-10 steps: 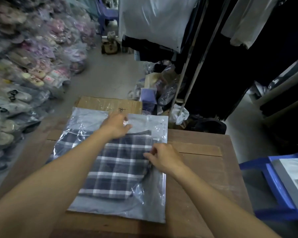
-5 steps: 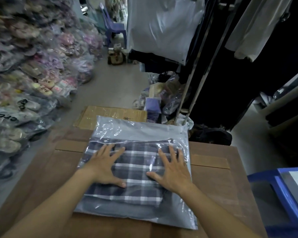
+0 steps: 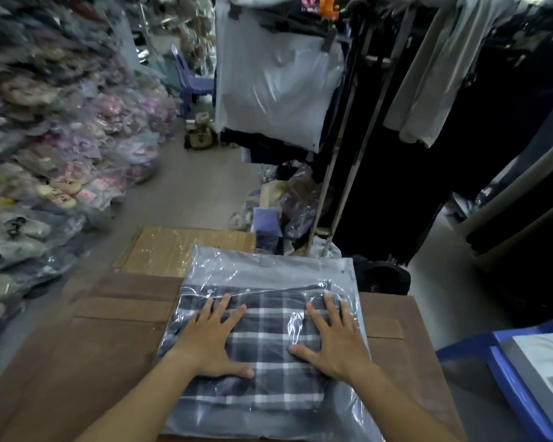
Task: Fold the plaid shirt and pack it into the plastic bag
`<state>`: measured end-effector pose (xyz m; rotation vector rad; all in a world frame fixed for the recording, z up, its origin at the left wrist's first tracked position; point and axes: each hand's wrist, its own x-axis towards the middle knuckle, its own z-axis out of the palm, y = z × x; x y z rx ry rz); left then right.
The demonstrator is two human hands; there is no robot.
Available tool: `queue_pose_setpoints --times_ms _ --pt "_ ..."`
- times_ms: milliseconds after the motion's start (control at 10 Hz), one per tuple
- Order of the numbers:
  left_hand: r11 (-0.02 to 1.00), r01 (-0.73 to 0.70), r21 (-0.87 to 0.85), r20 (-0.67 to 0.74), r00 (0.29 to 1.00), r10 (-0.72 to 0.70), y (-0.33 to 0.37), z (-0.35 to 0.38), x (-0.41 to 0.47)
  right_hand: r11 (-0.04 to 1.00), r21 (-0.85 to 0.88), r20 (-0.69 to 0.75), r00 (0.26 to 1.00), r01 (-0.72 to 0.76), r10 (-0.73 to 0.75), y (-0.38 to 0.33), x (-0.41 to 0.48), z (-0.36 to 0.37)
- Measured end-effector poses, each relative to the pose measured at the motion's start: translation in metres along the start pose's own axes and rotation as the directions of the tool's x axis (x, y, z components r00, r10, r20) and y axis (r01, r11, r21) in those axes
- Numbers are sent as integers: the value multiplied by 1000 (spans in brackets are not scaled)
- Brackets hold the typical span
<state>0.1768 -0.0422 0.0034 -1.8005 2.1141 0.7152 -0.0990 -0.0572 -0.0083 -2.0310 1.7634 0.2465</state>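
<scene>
1. We see the folded plaid shirt (image 3: 268, 358), dark blue-grey with white lines, lying inside the clear plastic bag (image 3: 268, 272), and the bag lies flat on the brown wooden tabletop (image 3: 87, 355).
2. Our left hand (image 3: 213, 342) is spread wide, palm down, and rests on the left part of the shirt through the plastic. It pinches nothing.
3. Our right hand (image 3: 334, 342) is spread in the same way on the right part of the shirt, near the right border of the bag. It also grasps nothing.
4. The far part of the bag, beyond the shirt's top edge, looks empty and a little wrinkled. It reaches over the far edge of the tabletop, toward the flat brown cardboard box (image 3: 186, 250) just behind.
5. We judge that the folding is done and the shirt is already packed. The step in hand is pressing the package flat, probably to push the air out and smooth the cloth.
6. We cannot tell from this view where the bag's opening is or if it is closed.
7. For the next move we think that the palms should slide toward the open end, with even pressure so the fold does not shift. Then the empty part of the bag needs folding over or sealing.
</scene>
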Motion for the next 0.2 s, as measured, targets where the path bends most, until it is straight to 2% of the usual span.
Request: queue_pose_setpoints --times_ms 100,200 --pt "997 -6 -81 31 999 8 5 -16 -7 999 39 3 1000 29 -30 -3 -2 -19" --pt "895 -61 -442 -159 987 -11 11 -39 -9 946 320 -121 992 54 -16 -15 -3 -60"
